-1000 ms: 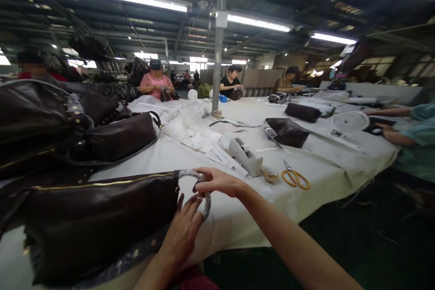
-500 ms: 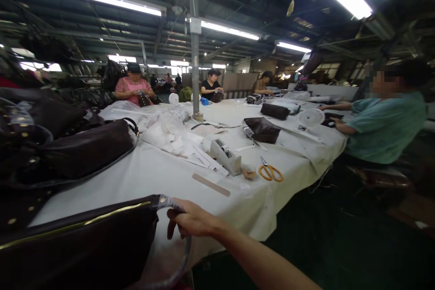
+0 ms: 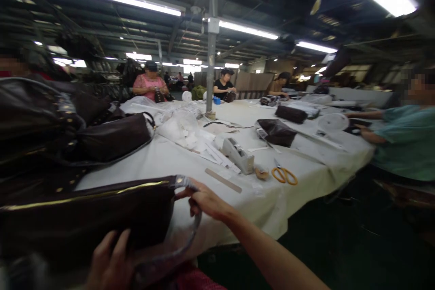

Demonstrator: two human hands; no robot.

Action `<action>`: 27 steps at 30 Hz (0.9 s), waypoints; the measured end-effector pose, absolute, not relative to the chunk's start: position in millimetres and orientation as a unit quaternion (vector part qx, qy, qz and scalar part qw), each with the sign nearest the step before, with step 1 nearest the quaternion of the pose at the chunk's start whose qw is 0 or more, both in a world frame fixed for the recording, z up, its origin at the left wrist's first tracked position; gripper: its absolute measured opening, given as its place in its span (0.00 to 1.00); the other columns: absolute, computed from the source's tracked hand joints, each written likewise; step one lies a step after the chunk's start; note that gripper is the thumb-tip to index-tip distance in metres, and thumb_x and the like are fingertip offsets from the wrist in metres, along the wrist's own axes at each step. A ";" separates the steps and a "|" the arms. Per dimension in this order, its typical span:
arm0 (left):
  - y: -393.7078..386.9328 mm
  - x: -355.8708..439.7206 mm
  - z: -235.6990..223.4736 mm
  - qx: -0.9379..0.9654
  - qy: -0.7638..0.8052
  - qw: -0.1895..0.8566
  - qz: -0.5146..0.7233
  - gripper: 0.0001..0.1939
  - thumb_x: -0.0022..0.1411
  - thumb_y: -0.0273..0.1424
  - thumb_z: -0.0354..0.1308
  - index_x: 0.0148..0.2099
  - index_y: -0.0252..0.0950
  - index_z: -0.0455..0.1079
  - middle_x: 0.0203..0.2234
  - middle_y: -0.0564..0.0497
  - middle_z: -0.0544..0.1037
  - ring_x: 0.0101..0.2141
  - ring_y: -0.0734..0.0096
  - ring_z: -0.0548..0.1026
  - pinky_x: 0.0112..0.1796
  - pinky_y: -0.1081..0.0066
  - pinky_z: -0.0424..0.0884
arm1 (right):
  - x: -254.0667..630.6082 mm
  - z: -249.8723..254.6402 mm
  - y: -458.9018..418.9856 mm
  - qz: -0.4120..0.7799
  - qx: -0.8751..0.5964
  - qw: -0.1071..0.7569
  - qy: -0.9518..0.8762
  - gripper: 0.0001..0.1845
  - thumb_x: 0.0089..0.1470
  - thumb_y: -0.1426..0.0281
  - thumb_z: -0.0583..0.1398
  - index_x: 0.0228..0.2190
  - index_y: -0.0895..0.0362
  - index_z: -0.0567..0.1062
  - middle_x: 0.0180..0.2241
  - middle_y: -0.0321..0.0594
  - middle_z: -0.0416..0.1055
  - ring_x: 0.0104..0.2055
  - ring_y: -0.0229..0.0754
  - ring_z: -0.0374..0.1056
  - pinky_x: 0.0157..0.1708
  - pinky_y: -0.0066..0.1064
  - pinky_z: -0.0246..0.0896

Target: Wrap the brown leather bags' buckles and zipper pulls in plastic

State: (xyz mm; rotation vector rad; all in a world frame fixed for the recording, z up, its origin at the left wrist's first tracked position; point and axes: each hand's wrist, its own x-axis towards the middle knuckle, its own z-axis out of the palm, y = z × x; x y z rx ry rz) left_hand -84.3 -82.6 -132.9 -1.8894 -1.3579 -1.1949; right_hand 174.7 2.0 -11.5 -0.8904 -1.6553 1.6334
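Observation:
A dark brown handbag (image 3: 88, 208) with a gold zipper along its top edge lies at the near left of the table. My right hand (image 3: 207, 200) grips its strap (image 3: 195, 226) at the bag's right end; the strap has a clear plastic wrap and loops down below the hand. In front of the bag's lower side is my left hand (image 3: 112, 260), slightly blurred. Its fingers are stretched out and apart, against or very close to the bag; contact is hard to tell.
More brown bags (image 3: 112, 138) are heaped at left. A tape dispenser (image 3: 238, 156), a tape roll (image 3: 261, 172), orange-handled scissors (image 3: 284, 175), a grey-brown strip (image 3: 223, 180) and plastic wrapping (image 3: 180, 127) lie on the white-covered table (image 3: 136, 167). A post (image 3: 210, 68) rises from it. Co-workers sit around.
My left hand has come into view at the bag's front. The view has turned left, so the table's things appear farther right. My right hand still holds the strap.

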 end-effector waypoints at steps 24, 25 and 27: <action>-79.0 -79.3 -35.2 -0.644 -0.573 0.057 -0.504 0.11 0.62 0.25 0.51 0.45 0.37 0.71 0.44 0.44 0.73 0.46 0.62 0.73 0.48 0.62 0.72 | 196.0 -24.0 35.2 0.529 -0.441 0.369 -0.624 0.28 0.51 0.50 0.61 0.43 0.60 0.75 0.25 0.40 0.72 0.28 0.41 0.67 0.29 0.33 0.63; -81.7 -88.7 -31.8 -0.624 -0.584 0.080 -0.512 0.10 0.63 0.26 0.52 0.45 0.37 0.71 0.44 0.44 0.73 0.46 0.62 0.73 0.48 0.61 0.72 | 197.5 -25.3 37.6 0.525 -0.443 0.360 -0.631 0.29 0.51 0.49 0.61 0.44 0.60 0.75 0.25 0.40 0.72 0.29 0.42 0.67 0.29 0.34 0.63; -88.1 -111.6 -28.8 -0.570 -0.616 0.135 -0.527 0.09 0.63 0.27 0.52 0.44 0.37 0.71 0.44 0.44 0.73 0.47 0.61 0.72 0.51 0.59 0.69 | 198.8 -28.0 42.4 0.525 -0.446 0.353 -0.633 0.31 0.50 0.47 0.61 0.44 0.60 0.76 0.25 0.41 0.71 0.30 0.43 0.67 0.30 0.35 0.64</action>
